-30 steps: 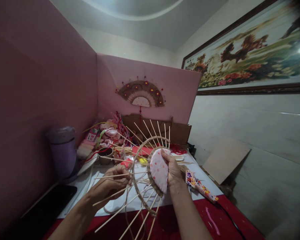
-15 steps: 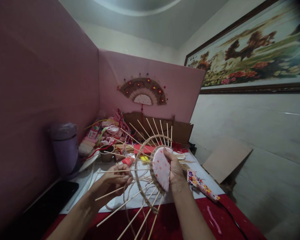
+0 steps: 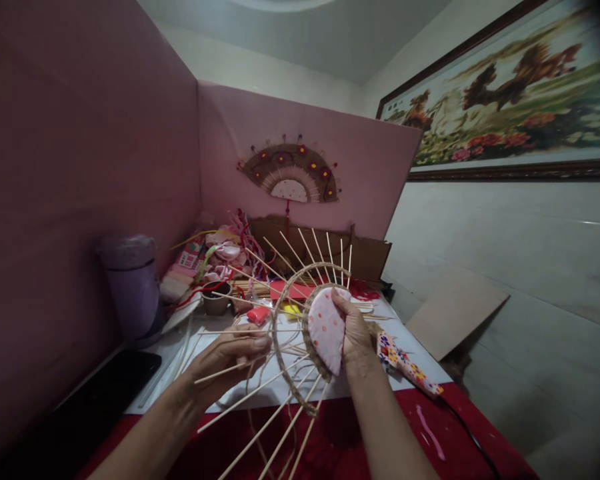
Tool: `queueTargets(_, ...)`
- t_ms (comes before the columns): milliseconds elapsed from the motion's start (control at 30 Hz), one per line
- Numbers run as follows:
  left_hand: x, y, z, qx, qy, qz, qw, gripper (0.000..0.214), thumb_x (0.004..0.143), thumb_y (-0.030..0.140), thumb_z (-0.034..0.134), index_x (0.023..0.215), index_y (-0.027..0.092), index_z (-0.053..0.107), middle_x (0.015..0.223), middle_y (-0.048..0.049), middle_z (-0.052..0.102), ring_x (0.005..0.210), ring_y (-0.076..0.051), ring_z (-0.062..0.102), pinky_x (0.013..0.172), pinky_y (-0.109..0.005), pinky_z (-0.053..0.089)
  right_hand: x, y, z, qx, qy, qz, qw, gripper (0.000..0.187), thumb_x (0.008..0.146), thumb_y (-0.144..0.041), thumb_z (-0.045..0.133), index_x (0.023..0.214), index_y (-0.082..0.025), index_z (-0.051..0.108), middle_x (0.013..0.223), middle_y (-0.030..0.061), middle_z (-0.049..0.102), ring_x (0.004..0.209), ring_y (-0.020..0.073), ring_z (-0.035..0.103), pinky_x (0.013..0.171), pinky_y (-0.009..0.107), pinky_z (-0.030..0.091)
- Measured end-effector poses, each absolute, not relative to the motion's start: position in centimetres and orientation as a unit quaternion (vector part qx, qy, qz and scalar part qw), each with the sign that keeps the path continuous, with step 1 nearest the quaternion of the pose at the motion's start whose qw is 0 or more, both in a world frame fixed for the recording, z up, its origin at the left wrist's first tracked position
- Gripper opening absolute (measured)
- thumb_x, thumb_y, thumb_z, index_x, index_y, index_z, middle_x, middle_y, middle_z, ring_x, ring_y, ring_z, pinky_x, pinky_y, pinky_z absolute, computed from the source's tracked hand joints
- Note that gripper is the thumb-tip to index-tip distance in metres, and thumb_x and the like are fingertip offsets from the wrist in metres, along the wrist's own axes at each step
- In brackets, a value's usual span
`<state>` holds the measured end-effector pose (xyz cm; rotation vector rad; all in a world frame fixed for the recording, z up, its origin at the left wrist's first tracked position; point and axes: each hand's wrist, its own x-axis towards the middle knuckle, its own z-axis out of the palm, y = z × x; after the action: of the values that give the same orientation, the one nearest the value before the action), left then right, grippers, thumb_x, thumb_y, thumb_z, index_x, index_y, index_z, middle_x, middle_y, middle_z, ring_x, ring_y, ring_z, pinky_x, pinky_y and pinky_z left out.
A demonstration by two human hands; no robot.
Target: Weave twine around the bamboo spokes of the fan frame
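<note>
A fan frame (image 3: 283,383) of thin wooden sticks spreads out leftward in front of me, with a braided twine arc running across the sticks. At its hub is a half-round pad (image 3: 326,330), white-pink with red dots and edged in brown braid. My right hand (image 3: 356,330) grips the pad's straight side, thumb over its front. Among the left-pointing sticks, my left hand (image 3: 237,353) is closed beside the twine arc, thumb and fingers pinched at a stick; its fingertips are partly hidden. Loose twine (image 3: 253,417) hangs below that hand.
A glue gun with a flowered cover (image 3: 407,365) lies at right with its cord. Behind are red clay (image 3: 258,315), a brown cup (image 3: 216,299) and a pile of craft scraps. At left stand a purple tumbler (image 3: 133,293) and a phone (image 3: 130,373). A decorated fan (image 3: 300,160) hangs behind.
The whole view has shifted slightly, with the frame and hands a little higher and to the right. My left hand has moved slightly along the frame; the right hand keeps its hold.
</note>
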<state>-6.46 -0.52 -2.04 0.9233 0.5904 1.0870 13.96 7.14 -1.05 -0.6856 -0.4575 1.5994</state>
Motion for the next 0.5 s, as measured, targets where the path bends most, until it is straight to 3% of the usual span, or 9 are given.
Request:
queueTargets(167,-6.35,-0.49,-2.39,0.413,0.298,0.476,0.717,0.009,0.067,0.015,0.068,0.074,0.015,0.062,0.07,-0.0026,0.06,0.063,-0.012,0.055,0.052,-0.022,0.035,13.7,6.93,-1.19,-0.317,-0.171,0.696,0.621,0.008,0.068,-0.022,0.064,0.069,-0.015,0.06,0.052,0.0028,0.066,0.055,0.0204,0.066,0.06,0.035,0.056)
queueTargets(333,-6.57,-0.46,-2.51,0.42,0.272,0.437,0.747,0.009,0.068,0.017,0.067,0.074,0.014,0.062,0.071,-0.0036,0.061,0.064,-0.015,0.06,0.059,-0.025,0.042,13.13,6.66,-0.96,-0.282,-0.185,0.69,0.641,0.013,0.065,-0.024,0.068,0.071,-0.015,0.06,0.054,0.0016,0.066,0.055,0.0194,0.065,0.059,0.034,0.056)
queueTargets(500,-6.63,-0.62,-2.45,0.433,0.264,0.419,0.753,0.01,0.073,0.017,0.063,0.082,0.014,0.062,0.069,-0.0028,0.059,0.057,-0.012,0.059,0.054,-0.023,0.043,13.04,6.61,-0.89,-0.29,-0.172,0.699,0.631,0.012,0.064,-0.017,0.069,0.067,-0.016,0.057,0.055,0.0005,0.067,0.052,0.0168,0.065,0.058,0.031,0.056)
